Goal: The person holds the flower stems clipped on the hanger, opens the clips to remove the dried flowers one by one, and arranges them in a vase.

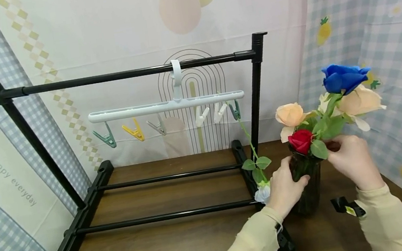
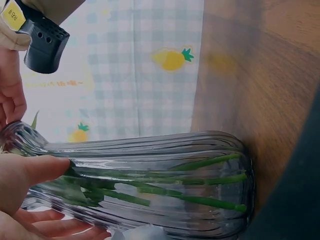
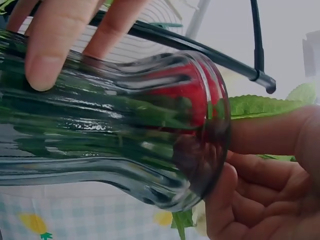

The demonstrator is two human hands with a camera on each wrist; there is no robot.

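Observation:
A ribbed clear glass vase (image 1: 307, 192) stands on the table at the right, with green stems (image 2: 200, 180) inside it. My left hand (image 1: 286, 186) grips its side, thumb at the front and fingers around it. At the mouth, my right hand (image 1: 354, 159) has thumb and fingers curled in at a flower stem; leaves and rim partly hide the fingertips. Above the rim are a blue rose (image 1: 345, 78), a red rose (image 1: 301, 141), a peach rose (image 1: 290, 115) and a larger peach flower (image 1: 361, 100). The red rose sits low against the glass.
A black rack (image 1: 128, 74) stands left of the vase. On its bar hangs a white hanger (image 1: 167, 106) with several clips, including a yellow clip (image 1: 134, 130). From the rightmost green clip (image 1: 235, 110), a pale flower (image 1: 262, 194) hangs head down beside my left hand.

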